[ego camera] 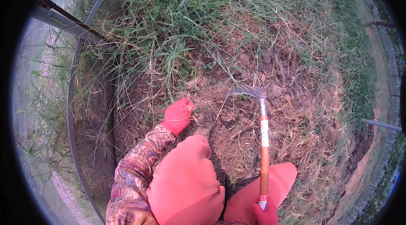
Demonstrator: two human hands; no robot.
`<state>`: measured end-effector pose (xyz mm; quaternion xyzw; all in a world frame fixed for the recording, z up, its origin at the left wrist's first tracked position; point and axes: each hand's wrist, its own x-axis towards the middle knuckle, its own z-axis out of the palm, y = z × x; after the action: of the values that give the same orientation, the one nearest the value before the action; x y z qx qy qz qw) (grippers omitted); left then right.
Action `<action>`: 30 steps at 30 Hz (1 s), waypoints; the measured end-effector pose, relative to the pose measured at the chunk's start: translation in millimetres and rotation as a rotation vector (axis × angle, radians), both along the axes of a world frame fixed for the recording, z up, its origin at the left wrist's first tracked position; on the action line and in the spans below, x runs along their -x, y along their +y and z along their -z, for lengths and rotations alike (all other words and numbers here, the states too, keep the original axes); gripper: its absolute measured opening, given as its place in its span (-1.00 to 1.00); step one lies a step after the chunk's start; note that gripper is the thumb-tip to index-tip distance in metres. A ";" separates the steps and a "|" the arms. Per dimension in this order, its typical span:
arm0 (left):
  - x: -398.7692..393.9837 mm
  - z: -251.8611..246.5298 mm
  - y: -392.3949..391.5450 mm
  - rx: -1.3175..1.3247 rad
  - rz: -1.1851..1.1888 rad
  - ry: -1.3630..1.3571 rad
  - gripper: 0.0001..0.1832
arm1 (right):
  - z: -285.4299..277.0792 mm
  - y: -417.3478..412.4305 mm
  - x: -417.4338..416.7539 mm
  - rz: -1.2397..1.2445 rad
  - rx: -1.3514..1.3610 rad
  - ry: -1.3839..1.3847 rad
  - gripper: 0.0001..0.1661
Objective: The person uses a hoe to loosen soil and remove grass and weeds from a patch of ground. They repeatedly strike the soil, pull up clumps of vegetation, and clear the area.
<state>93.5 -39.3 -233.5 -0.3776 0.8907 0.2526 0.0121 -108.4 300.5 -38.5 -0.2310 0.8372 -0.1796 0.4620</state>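
Note:
My left hand, in a red glove, is curled at a clump of dry grass low on the ground, with stalks coming out around the fingers. The fingertips are partly hidden. My right hand, also in a red glove, holds the lower end of the wooden handle of a sickle. The handle carries labels with writing. Its curved metal blade points left, just above the loose soil and cut grass, to the right of my left hand.
Tall green grass grows ahead. A metal bar and a curved rail stand at the left. Bare soil with straw lies before my knees. A thin pipe sticks out at the right, near a bank edge.

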 end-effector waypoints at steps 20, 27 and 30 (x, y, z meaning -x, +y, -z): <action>56.2 49.7 -89.9 -0.215 -0.232 0.022 -0.58 | 41.7 -137.3 4.4 0.256 -0.009 -0.314 -0.72; 66.5 -4.6 32.8 -0.373 0.114 0.125 -0.46 | -16.1 -31.3 6.0 0.233 0.015 -0.026 -0.76; 80.6 -20.5 5.3 -0.336 0.233 0.020 -0.29 | -15.9 -8.5 12.1 0.564 0.040 -0.053 -0.96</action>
<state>12.9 -34.0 -213.0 -0.2622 0.8738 0.3983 0.0953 -120.5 292.1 -22.6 0.0066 0.8522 -0.3235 0.4111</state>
